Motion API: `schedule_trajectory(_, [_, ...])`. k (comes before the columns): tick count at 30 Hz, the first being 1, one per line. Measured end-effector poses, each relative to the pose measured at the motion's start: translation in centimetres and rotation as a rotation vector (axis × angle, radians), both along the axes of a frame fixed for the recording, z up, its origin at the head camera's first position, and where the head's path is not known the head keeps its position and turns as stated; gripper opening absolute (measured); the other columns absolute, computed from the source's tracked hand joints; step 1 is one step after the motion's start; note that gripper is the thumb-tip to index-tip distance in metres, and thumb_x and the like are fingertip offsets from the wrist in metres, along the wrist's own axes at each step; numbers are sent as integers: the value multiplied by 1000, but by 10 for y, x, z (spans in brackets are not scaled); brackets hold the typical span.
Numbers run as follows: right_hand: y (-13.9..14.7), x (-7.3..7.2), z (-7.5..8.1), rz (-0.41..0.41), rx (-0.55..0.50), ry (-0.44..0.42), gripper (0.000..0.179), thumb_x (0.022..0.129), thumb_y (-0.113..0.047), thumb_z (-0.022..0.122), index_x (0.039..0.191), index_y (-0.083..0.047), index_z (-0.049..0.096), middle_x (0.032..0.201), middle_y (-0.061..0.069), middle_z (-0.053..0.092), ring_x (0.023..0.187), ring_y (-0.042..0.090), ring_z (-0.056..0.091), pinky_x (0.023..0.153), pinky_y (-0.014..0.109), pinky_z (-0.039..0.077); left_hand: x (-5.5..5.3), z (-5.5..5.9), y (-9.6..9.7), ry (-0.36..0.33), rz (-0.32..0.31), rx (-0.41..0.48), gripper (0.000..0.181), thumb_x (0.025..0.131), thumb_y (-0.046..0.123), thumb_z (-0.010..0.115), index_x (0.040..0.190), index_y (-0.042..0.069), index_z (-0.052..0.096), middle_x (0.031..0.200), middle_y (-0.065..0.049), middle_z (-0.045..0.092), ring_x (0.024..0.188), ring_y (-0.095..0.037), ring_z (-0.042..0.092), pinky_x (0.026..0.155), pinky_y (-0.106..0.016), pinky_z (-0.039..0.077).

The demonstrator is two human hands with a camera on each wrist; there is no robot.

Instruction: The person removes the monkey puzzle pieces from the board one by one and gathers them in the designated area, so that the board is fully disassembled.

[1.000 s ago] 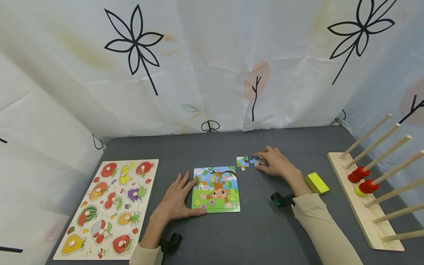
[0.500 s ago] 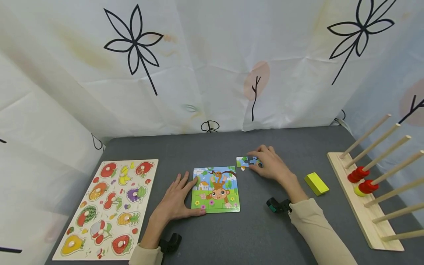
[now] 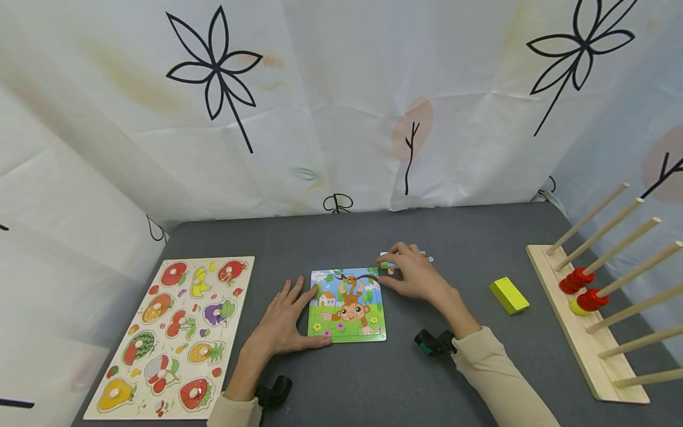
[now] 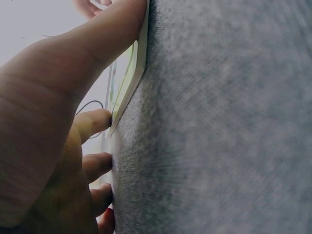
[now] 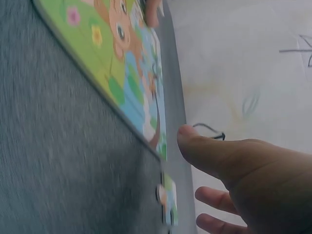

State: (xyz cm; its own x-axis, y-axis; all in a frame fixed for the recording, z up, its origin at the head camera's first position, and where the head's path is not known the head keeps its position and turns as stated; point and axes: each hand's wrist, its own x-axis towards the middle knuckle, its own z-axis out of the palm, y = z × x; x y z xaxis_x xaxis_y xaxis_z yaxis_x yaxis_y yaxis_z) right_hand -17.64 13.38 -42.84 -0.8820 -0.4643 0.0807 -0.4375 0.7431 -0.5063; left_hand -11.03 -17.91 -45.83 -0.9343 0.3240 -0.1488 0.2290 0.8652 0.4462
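Observation:
A square jigsaw puzzle [image 3: 349, 311] with a monkey hanging from a branch lies on the grey table. My left hand [image 3: 285, 317] rests at its left side with fingers spread, the thumb at the lower left corner and the index finger at the upper left edge. My right hand [image 3: 416, 276] hovers by the upper right corner, thumb and fingers apart with nothing between them; the right wrist view shows its thumb [image 5: 214, 153] extended past the board's corner. Loose puzzle pieces [image 5: 168, 200] lie just beyond that corner, partly hidden behind the right hand in the head view.
A fruit peg board [image 3: 176, 338] lies on the left. To the right are a yellow block [image 3: 510, 296] and a wooden stand [image 3: 597, 350] with upright pegs, two of them carrying red and yellow rings. A patterned white cloth [image 3: 331, 118] hangs behind the table.
My right hand has slid one loose piece left against the other, released it and moved left to the puzzle's upper right corner. My left hand has stayed put.

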Motion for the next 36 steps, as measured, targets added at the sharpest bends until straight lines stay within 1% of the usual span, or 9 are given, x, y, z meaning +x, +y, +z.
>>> schedule_trajectory(3, [-8, 3, 0, 28, -16, -3, 34, 94, -25, 76, 126, -15, 73, 127, 14, 59, 104, 28, 47, 77, 39, 45, 0, 0, 0, -2, 0, -2, 111, 70, 68, 81, 160, 18, 38, 171, -20, 20, 159, -45, 13, 126, -65, 20])
schedule_trajectory(8, [-19, 7, 0, 63, -17, -19, 34, 94, -26, 76, 126, -16, 73, 126, 12, 58, 105, 27, 47, 78, 40, 46, -1, -1, 0, -3, 0, -1, 111, 70, 68, 81, 160, 18, 39, 170, -20, 21, 159, -46, 13, 126, -65, 20])
schedule_trajectory(12, [-27, 10, -3, 81, -6, -28, 34, 93, -28, 77, 125, -18, 73, 123, 9, 59, 102, 25, 46, 77, 37, 43, -1, 0, 0, -8, -2, 2, 111, 71, 68, 81, 160, 18, 38, 171, -20, 20, 159, -46, 13, 126, -65, 20])
schedule_trajectory(15, [-33, 11, -5, 93, 15, -26, 33, 93, -28, 77, 124, -18, 74, 121, 9, 59, 103, 26, 47, 80, 39, 45, 0, 0, 0, -8, -2, 2, 111, 71, 68, 82, 160, 18, 38, 171, -20, 20, 159, -46, 13, 127, -64, 20])
schedule_trajectory(19, [-38, 13, -8, 91, 56, -47, 32, 94, -28, 76, 124, -19, 75, 125, 10, 58, 108, 28, 48, 86, 44, 49, 0, 0, 0, -8, -3, 3, 111, 71, 68, 81, 160, 18, 38, 170, -20, 21, 159, -46, 13, 127, -64, 20])
schedule_trajectory(23, [-41, 13, -9, 76, 80, -62, 31, 94, -29, 76, 124, -21, 76, 128, 11, 57, 109, 28, 47, 84, 42, 48, 0, 0, 1, -12, -2, 10, 111, 71, 67, 82, 160, 18, 38, 171, -20, 20, 159, -46, 12, 127, -64, 19])
schedule_trajectory(26, [-41, 13, -9, 72, 80, -62, 29, 94, -28, 76, 121, -20, 78, 129, 12, 57, 110, 28, 47, 83, 42, 48, 0, -1, 1, -11, 0, 10, 110, 71, 67, 82, 160, 18, 38, 171, -19, 20, 159, -46, 12, 127, -64, 19])
schedule_trajectory(36, [-46, 15, -7, 61, 49, -80, 22, 94, -20, 76, 115, -15, 79, 131, 15, 56, 111, 30, 45, 86, 43, 47, -1, 0, 0, -13, 1, 10, 111, 71, 67, 82, 160, 18, 38, 171, -20, 20, 159, -46, 12, 127, -65, 19])
